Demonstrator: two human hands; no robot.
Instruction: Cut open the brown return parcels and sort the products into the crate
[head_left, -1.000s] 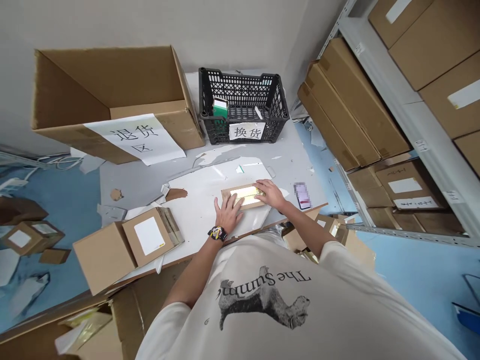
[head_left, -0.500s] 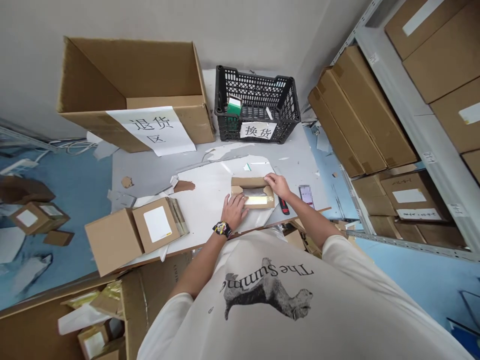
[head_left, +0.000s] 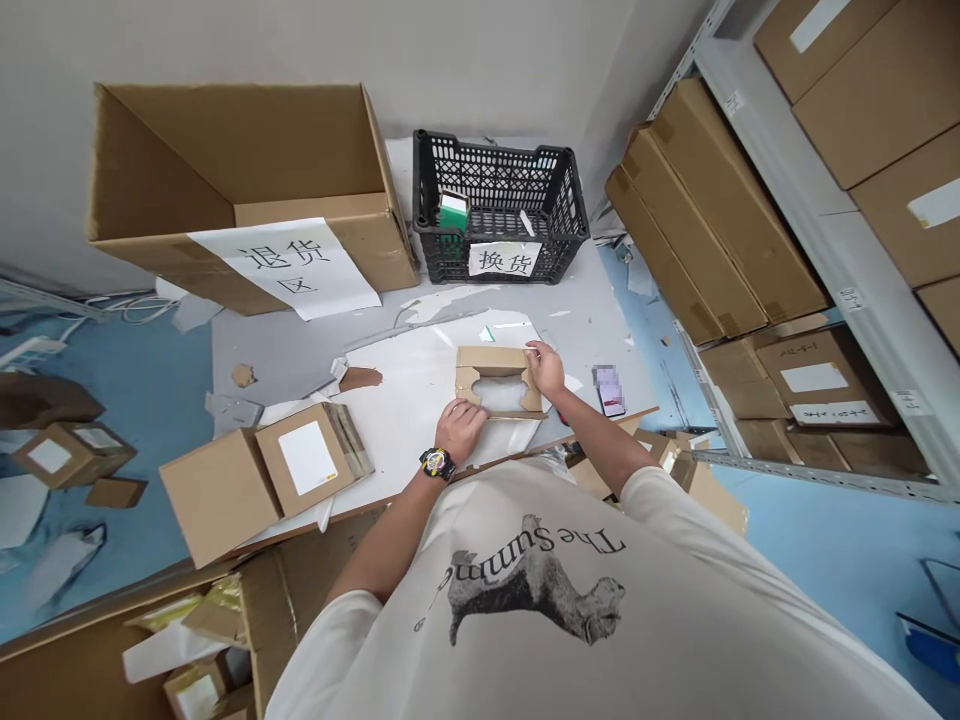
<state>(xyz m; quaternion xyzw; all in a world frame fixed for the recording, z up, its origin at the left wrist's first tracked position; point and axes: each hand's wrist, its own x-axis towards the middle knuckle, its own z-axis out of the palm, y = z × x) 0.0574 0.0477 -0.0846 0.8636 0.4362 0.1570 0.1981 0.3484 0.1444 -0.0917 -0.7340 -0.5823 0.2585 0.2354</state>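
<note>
Cardboard carton [head_left: 495, 357], opened along its top, is shown lying on the littered worktable [head_left: 409, 430], directly in front of the wearer's body. Its side tabs, cut in curves, are turned inward, and a pale area is seen between them. The far-right corner is pinched by the right hand [head_left: 546, 370]. The near-left corner is gripped by the left hand [head_left: 460, 430], whose fingers are curled over the edge; a wristwatch [head_left: 435, 462] is worn above it. A smartphone [head_left: 609, 390] is placed to the right of the hands. Behind the carton, a black plastic crate [head_left: 442, 265] is fronted by a handwritten sign [head_left: 504, 260], and a green-and-white box [head_left: 454, 215] is contained in it. To the crate's left, a large open box [head_left: 154, 270] is draped with a paper sheet [head_left: 292, 270]. Two brown boxes, one bearing a white label [head_left: 307, 457], are set at the table's left edge.
</note>
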